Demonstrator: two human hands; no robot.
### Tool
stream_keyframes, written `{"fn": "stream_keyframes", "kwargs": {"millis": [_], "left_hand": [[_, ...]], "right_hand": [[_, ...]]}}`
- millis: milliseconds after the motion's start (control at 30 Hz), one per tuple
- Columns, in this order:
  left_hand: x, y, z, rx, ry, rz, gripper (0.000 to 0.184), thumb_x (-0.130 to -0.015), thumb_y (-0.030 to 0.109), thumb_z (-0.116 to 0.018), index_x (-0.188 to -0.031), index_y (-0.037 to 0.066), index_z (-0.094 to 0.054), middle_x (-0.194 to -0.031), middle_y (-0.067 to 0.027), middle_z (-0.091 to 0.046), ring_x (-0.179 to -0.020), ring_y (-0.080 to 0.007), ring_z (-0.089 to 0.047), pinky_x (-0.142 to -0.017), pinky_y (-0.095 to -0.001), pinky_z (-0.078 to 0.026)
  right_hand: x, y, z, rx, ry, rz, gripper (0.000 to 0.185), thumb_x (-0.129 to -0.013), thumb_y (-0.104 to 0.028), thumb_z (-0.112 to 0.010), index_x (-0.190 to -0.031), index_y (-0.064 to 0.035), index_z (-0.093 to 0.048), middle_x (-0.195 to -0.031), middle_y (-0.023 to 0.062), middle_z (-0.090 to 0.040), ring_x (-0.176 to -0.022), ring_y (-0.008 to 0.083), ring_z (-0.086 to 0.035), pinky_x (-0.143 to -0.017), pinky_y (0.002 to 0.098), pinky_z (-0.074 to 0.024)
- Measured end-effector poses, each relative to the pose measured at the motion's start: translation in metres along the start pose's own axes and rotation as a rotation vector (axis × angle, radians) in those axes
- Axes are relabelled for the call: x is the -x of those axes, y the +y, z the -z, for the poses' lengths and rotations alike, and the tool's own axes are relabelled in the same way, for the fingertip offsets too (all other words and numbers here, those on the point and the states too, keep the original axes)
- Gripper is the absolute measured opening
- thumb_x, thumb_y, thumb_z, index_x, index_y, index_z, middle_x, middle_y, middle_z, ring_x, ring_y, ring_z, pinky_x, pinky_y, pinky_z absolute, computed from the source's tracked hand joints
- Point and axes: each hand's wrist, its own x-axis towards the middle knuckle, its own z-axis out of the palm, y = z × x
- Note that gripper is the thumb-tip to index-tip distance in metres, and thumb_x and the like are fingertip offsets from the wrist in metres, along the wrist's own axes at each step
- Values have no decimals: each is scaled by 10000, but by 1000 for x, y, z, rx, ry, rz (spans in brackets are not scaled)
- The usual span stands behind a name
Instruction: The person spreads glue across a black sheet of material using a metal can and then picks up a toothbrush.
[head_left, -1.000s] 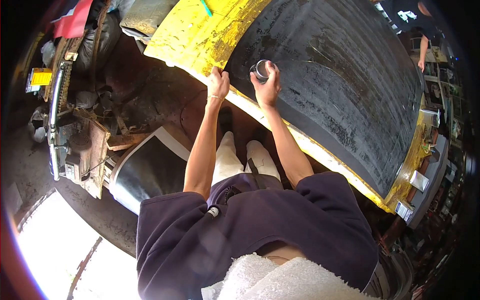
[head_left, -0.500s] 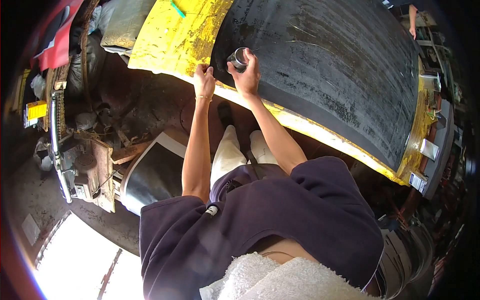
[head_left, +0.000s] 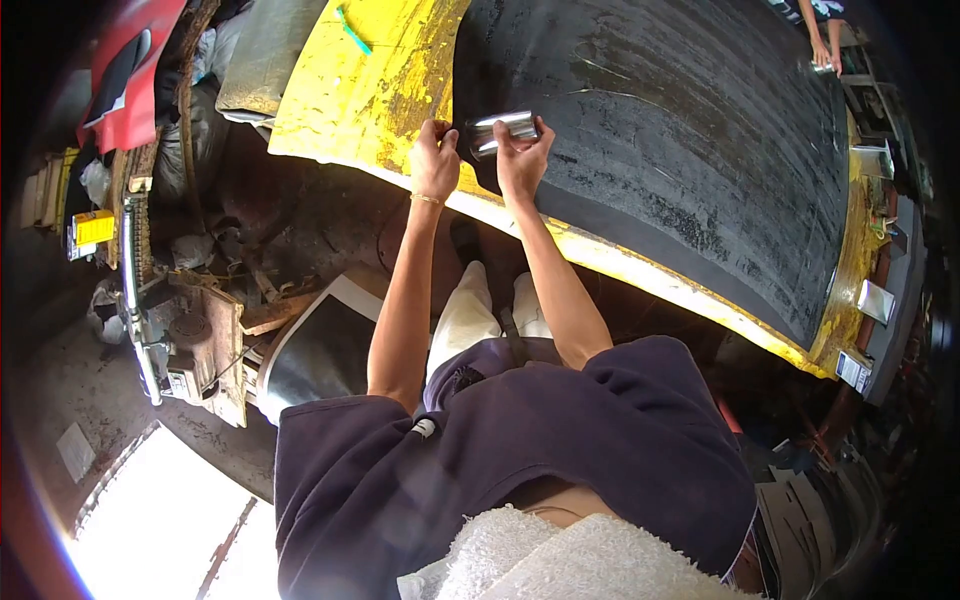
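My right hand (head_left: 524, 168) is wrapped round a shiny metal cup (head_left: 512, 124), tipped on its side just above the black sheet (head_left: 660, 150). Earlier, its round mouth showed a dark inside. Close by on the left, my left hand (head_left: 435, 165) is closed at the near-left corner of the sheet, by the front edge of the yellow table (head_left: 370, 100). Whatever its fingers grip, if anything, is hidden. The sheet covers most of the table and has streaks and dull patches on its surface.
A green strip (head_left: 354, 32) lies on the yellow surface. At the far right, another person's hands (head_left: 826, 52) hold a small metal container. Metal cans (head_left: 875, 301) stand along the right edge. Wooden boards (head_left: 222, 350) and a chained metal frame (head_left: 135, 290) stand at left.
The cup has tipped from showing its round mouth to lying sideways. The whole view has shifted, placing both hands further right and lower. The other person's hands now show on a container.
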Motion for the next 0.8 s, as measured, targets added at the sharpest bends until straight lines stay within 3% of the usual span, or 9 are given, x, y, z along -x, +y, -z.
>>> {"fn": "stream_keyframes", "kwargs": {"millis": [133,200,300,333,433,500,533,600,800], "left_hand": [[9,28,-7,-91,-1,-76,173,-954,102,-622,-1039,-48,-616,-941,-151,-688,-806,-195,-676,-622,-316,-600],[17,47,-11,-114,-16,-94,173,-942,102,-632,-1031,-46,-629,-927,-160,-695,-791,-231,-686,-653,-330,-589],[26,68,-17,-268,106,-260,179,-880,121,-687,-973,-32,-694,-940,-180,-695,-801,-379,-667,-785,-404,-524],[27,67,-19,-270,103,-264,179,-880,121,-687,-973,-32,-694,-940,-180,-695,-801,-379,-667,-785,-404,-524],[30,73,-20,-293,171,-276,111,-836,82,-692,-908,0,-708,-937,-161,-627,-980,-348,-577,-909,-440,-448],[30,76,-20,-298,122,-255,116,-834,85,-696,-912,0,-710,-933,-159,-632,-966,-343,-582,-897,-437,-454],[29,76,-20,-299,76,-231,121,-832,88,-700,-915,1,-712,-930,-157,-636,-952,-338,-588,-886,-434,-459],[30,76,-21,-288,69,-237,126,-836,92,-704,-921,-2,-713,-922,-153,-636,-916,-324,-601,-854,-420,-473],[20,61,0,-122,133,-200,174,-859,122,-735,-950,-24,-710,-904,-122,-647,-800,-228,-645,-743,-339,-510]], "right_hand": [[-9,3,2,-120,49,-86,757,-847,-435,-787,-1238,93,-411,-1032,259,-635,-929,303,-698,-746,377,-602],[-8,-14,8,-325,-5,-289,707,-858,-424,-775,-1215,54,-395,-1152,235,-571,-953,323,-680,-747,480,-653],[-9,-25,11,-467,63,-415,611,-867,-413,-770,-1139,47,-473,-1073,198,-612,-934,293,-692,-730,451,-655],[-10,-25,14,-471,67,-414,611,-867,-413,-770,-1139,47,-473,-1073,198,-612,-934,293,-692,-730,451,-655],[-16,-6,17,-510,64,-381,513,-877,-470,-745,-938,13,-584,-857,109,-642,-768,192,-688,-577,329,-617],[-22,10,18,-90,94,-279,528,-888,-555,-698,-745,-53,-613,-675,31,-602,-567,109,-588,-447,245,-456],[-22,11,21,-94,93,-281,528,-888,-555,-698,-745,-53,-613,-675,31,-602,-567,109,-588,-447,245,-456],[-20,4,29,-129,10,-424,563,-891,-607,-661,-700,-79,-620,-620,-9,-569,-470,83,-471,-408,246,-340],[-23,-23,61,-543,-118,-708,527,-911,-602,-639,-854,-78,-619,-717,39,-600,-532,94,-499,-427,237,-366]]}}
